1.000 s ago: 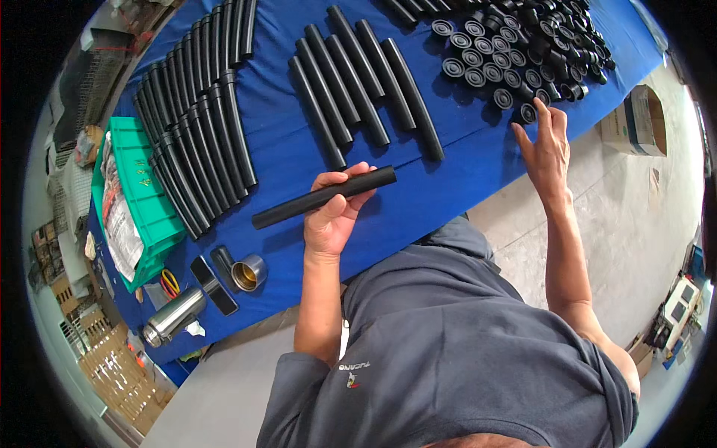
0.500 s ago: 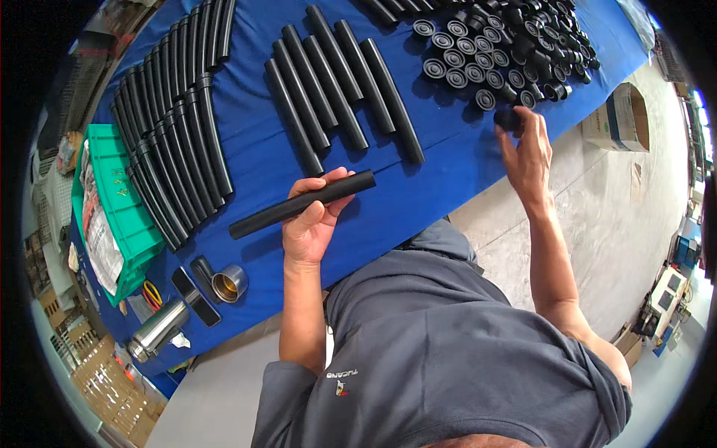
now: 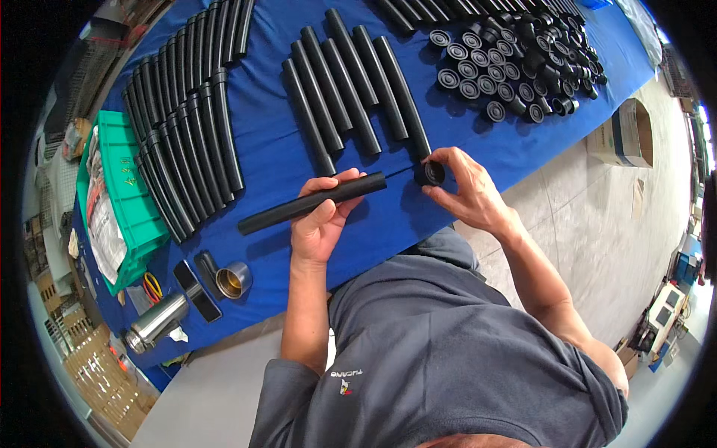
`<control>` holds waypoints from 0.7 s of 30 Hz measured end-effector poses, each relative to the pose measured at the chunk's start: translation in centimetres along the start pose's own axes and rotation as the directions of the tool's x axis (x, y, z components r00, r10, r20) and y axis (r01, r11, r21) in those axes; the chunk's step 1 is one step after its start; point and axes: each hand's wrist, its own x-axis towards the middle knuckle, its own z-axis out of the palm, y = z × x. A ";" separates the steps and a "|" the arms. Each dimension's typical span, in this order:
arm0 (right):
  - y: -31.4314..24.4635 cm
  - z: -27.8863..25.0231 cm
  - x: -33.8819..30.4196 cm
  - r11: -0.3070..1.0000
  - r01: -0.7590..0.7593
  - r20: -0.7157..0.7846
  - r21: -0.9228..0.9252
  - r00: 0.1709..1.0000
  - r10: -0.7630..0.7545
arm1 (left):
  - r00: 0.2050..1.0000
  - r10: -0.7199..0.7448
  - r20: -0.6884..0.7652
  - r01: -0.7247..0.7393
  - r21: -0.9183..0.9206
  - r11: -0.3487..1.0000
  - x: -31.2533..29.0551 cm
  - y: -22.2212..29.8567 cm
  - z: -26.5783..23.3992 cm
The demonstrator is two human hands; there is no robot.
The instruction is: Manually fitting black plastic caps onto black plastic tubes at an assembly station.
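My left hand (image 3: 320,224) is closed around a black tube (image 3: 276,214), which lies across the fingers under the thumb, its right end slightly raised. Between the thumb and fingers of my right hand (image 3: 470,190) is a black end cap (image 3: 431,174), its hollow side showing. A short gap separates the cap from the tube's right end. Just beyond my hands, several loose black tubes (image 3: 351,104) lie side by side on the blue cloth (image 3: 269,149). A pile of black end caps (image 3: 497,73) is spread at the far right.
At the left, capped tubes (image 3: 187,160) lie in rows beside a green crate (image 3: 131,194). A steel flask (image 3: 158,321), a phone (image 3: 197,291), a metal cup (image 3: 233,279) and scissors (image 3: 152,287) are at the near left. A cardboard box (image 3: 626,134) stands on the floor at right.
My right hand has come left from the cap pile with one end cap, close to the tube's end. The left hand still holds the tube. The whole view has shifted slightly.
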 end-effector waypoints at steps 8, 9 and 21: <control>0.6 0.4 4.1 0.999 -0.037 -0.073 0.003 0.997 0.038 | 1.000 0.001 -0.005 -0.001 -0.015 1.000 0.0 -0.1 -0.1; 0.5 0.4 4.4 0.998 -0.063 -0.081 0.014 0.995 0.064 | 1.000 0.003 -0.001 -0.003 -0.018 1.000 -0.1 -0.1 -0.1; -0.4 1.7 3.9 0.992 0.042 -0.011 0.122 0.999 -0.041 | 0.999 -0.045 -0.008 0.044 -0.075 0.996 -0.5 0.3 -0.4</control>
